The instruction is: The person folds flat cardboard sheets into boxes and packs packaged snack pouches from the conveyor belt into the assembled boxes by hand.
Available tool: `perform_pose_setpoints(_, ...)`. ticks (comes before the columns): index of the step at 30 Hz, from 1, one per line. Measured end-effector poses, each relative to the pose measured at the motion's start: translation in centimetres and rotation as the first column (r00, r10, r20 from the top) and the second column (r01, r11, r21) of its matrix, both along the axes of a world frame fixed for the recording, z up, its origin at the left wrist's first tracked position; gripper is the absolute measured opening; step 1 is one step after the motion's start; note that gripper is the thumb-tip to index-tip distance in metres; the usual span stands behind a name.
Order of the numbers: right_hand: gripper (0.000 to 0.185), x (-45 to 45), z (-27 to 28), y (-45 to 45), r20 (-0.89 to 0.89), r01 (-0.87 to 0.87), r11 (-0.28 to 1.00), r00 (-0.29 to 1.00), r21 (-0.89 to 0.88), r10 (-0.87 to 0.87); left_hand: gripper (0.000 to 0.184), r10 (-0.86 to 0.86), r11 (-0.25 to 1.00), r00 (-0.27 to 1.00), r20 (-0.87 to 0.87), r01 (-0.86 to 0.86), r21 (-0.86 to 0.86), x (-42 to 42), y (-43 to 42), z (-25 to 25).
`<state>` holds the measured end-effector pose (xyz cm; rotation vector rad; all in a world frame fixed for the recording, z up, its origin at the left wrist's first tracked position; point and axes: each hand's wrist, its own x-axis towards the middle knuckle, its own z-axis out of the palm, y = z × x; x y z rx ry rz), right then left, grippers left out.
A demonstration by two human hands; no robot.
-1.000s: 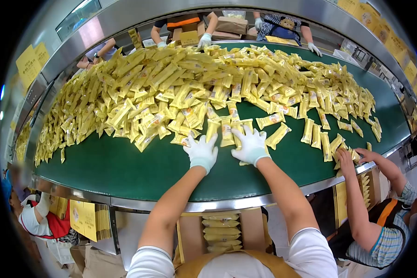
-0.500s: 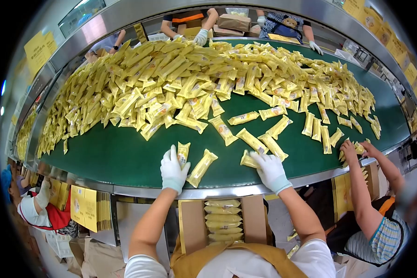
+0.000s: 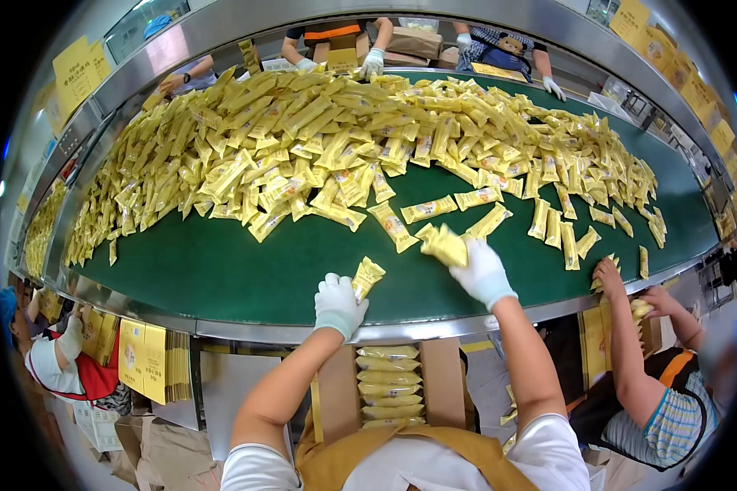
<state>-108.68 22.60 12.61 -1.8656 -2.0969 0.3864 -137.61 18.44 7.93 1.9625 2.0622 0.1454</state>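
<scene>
My left hand [image 3: 338, 304], in a white glove, is closed on a yellow wrapped packet [image 3: 368, 277] near the belt's front edge; the packet sticks out at its right side. To the right, my right hand [image 3: 481, 274], also gloved, grips yellow packets [image 3: 445, 246], blurred by motion, above the green belt [image 3: 246, 274]. How many it holds I cannot tell. A loose packet [image 3: 393, 227] lies just left of them, and a large heap of packets [image 3: 303, 123] covers the back of the belt.
An open carton [image 3: 442, 385] with a row of packets [image 3: 389, 378] stands below the belt's metal edge, between my arms. A co-worker [image 3: 663, 393] handles packets at the right. Other people stand across the belt and at the left, beside folded yellow boxes [image 3: 145, 360].
My left hand has moved right with a packet. My right hand has lifted packets off the belt. The loose packets that lay near both hands are no longer on the belt there.
</scene>
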Motion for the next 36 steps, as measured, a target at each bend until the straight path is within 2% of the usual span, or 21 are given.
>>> perform_pose_setpoints(1,0.041,-0.5,-0.1,1.5,-0.013,0.036,0.998,0.999,0.059,-0.035,0.046,-0.006,1.0,1.0,0.01,0.006,0.021,-0.3,0.0,-0.3)
perform_pose_setpoints(2,0.041,-1.2,-0.1,2.9,0.008,0.069,0.995,0.998,0.073,-0.069,0.045,-0.01,0.999,1.0,0.009,0.01,-0.043,-0.9,0.5,0.0)
perform_pose_setpoints(3,0.04,-1.7,-1.2,3.9,0.065,0.101,0.995,0.993,0.004,-0.101,0.044,-0.011,0.994,1.0,0.007,0.012,-0.105,-1.5,1.4,0.6)
perform_pose_setpoints(5,0.039,-2.8,-4.0,5.8,0.179,0.173,0.977,0.972,-0.125,-0.15,0.04,-0.071,0.997,0.989,-0.133,0.069,-0.017,-2.8,2.1,1.2)
perform_pose_setpoints(7,0.027,-3.7,-5.4,5.4,0.231,0.136,0.99,0.963,0.028,-0.138,0.038,-0.13,0.94,0.94,-0.315,0.218,0.262,-5.6,2.7,-2.0)
perform_pose_setpoints(9,0.021,-3.8,-6.8,4.3,0.283,0.077,0.989,0.953,0.129,-0.111,0.05,-0.2,0.965,0.941,-0.272,0.238,0.114,-6.2,2.5,-1.2)
perform_pose_setpoints(10,0.033,-3.4,-8.5,3.8,0.358,-0.035,0.964,0.932,0.264,-0.064,0.055,-0.232,0.968,0.942,-0.242,0.249,0.04,-6.3,2.3,-0.7)
perform_pose_setpoints(11,0.04,-3.2,-9.6,2.9,0.409,-0.137,0.926,0.912,0.351,-0.02,0.063,-0.25,0.961,0.935,-0.251,0.27,0.051,-6.1,1.9,-0.3)
perform_pose_setpoints(13,0.06,-4.2,-6.7,0.2,0.314,-0.19,0.923,0.946,0.335,0.08,0.077,-0.284,0.947,0.92,-0.27,0.313,0.072,-5.0,1.0,0.5)
perform_pose_setpoints(14,0.069,-4.8,-6.0,-0.8,0.313,-0.198,0.911,0.946,0.361,0.082,0.088,-0.273,0.959,0.92,-0.282,0.285,-0.002,-4.3,0.8,1.1)
perform_pose_setpoints(16,0.085,-5.2,-5.0,-2.1,0.315,-0.213,0.885,0.946,0.414,0.081,0.086,-0.29,0.926,0.913,-0.287,0.344,0.156,-4.5,0.3,-0.5)
perform_pose_setpoints(17,0.09,-4.8,-5.4,-2.0,0.332,-0.214,0.9,0.939,0.38,0.083,0.084,-0.3,0.898,0.909,-0.289,0.372,0.236,-4.5,0.1,-0.7)
perform_pose_setpoints(19,0.098,-3.9,-6.4,-1.4,0.365,-0.213,0.926,0.927,0.311,0.091,0.082,-0.365,0.865,0.871,-0.329,0.448,0.226,-4.8,-0.4,-0.9)
perform_pose_setpoints(20,0.1,-3.7,-4.7,-1.2,0.334,-0.191,0.976,0.931,0.107,0.146,0.081,-0.394,0.848,0.85,-0.348,0.483,0.22,-5.1,-0.6,-0.9)
perform_pose_setpoints(23,0.101,-3.4,-2.4,-1.5,0.404,-0.174,0.98,0.893,-0.099,0.199,0.077,-0.5,0.803,0.829,-0.252,0.552,0.223,-6.2,-1.2,-1.2)
perform_pose_setpoints(24,0.1,-2.8,-3.4,-2.0,0.388,-0.247,0.968,0.896,0.034,0.215,0.078,-0.471,0.843,0.858,-0.204,0.506,0.18,-6.4,-1.4,-0.8)
perform_pose_setpoints(27,0.098,-2.0,-5.3,-3.2,0.256,-0.292,0.947,0.933,0.131,0.252,0.079,-0.407,0.884,0.89,-0.206,0.441,0.158,-6.9,-1.8,-1.9)
perform_pose_setpoints(28,0.099,-1.7,-5.8,-3.6,0.279,-0.33,0.895,0.928,0.299,0.248,0.082,-0.378,0.88,0.889,-0.259,0.432,0.199,-6.9,-1.9,-2.3)
perform_pose_setpoints(32,0.104,-2.1,-4.5,-3.3,0.255,-0.232,0.973,0.94,-0.008,0.227,0.084,-0.299,0.921,0.924,-0.237,0.345,0.183,-6.6,-1.7,-1.5)
perform_pose_setpoints(35,0.102,-2.4,-2.0,-4.8,-0.073,-0.156,0.982,0.984,0.107,0.164,0.084,-0.158,0.981,0.981,-0.115,0.17,0.093,-7.6,-1.4,-0.7)
perform_pose_setpoints(36,0.1,-2.9,0.7,-6.1,-0.08,-0.204,0.966,0.973,0.161,0.219,0.084,-0.053,0.996,0.997,0.06,0.049,0.069,-8.3,-1.7,0.3)
